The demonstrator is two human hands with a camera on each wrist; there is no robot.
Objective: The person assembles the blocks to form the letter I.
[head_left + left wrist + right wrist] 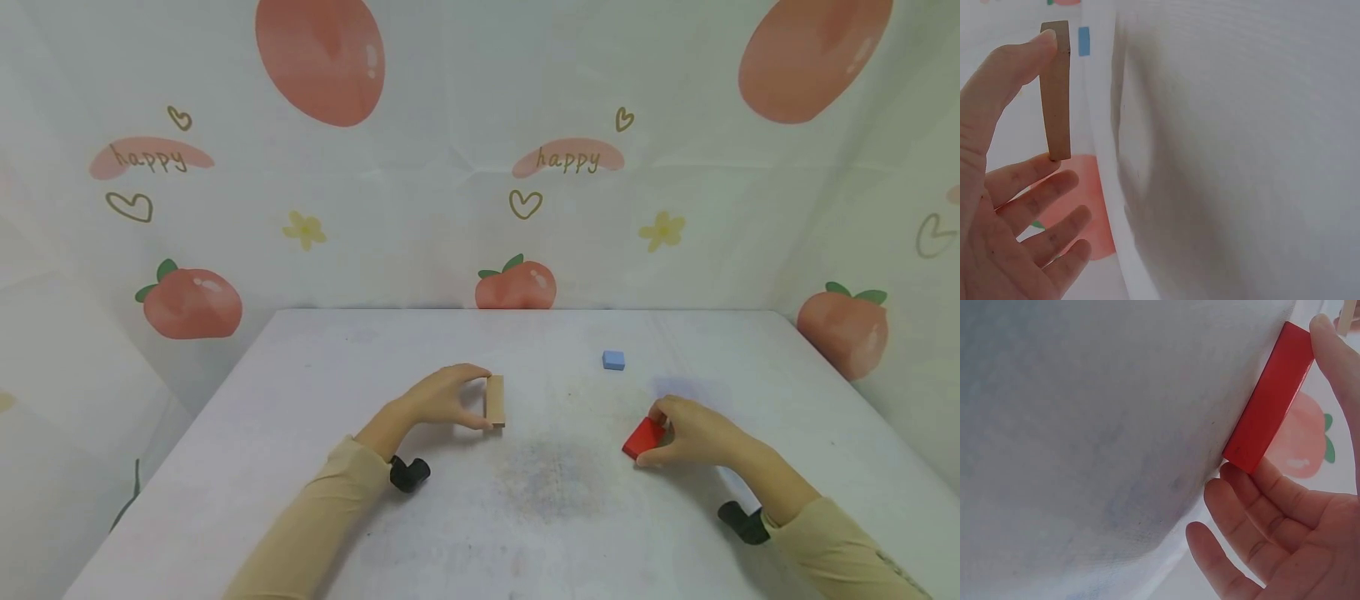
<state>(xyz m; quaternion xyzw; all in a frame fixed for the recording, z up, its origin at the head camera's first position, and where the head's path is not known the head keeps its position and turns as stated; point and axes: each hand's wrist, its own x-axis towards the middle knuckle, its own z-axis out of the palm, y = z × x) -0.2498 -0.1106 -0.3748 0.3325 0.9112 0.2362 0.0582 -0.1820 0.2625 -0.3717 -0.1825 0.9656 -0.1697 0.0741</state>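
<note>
The blue block [613, 360] lay by itself toward the far side of the white bench [337, 358]. To its left and nearer the person was the wooden block [495, 402], lengthwise between the thumb [1016, 69] and index finger [1025, 175] of the left hand [442, 398]. Those 2 digits were parted by the block's length and pinched it by its 2 ends, while the other 3 fingers were spread and slightly bent, clear of the wood. Nearer the person than the blue block and a little to its right was the red block [642, 439], slanted in the right hand [693, 433]. The thumb pressed 1 end and the fingers [1241, 487] met the opposite end, the grip spanning the block's length; the little finger stood off it. Whether either held block touched the bench could not be told. Well nearer the person than the blue block, 2 beige sleeves [315, 517] covered the forearms, and 1 black device [409, 475] showed at each wrist. Beyond the blue block hung a pale cloth [420, 167], printed with peaches, hearts, yellow flowers and the word "happy".
</note>
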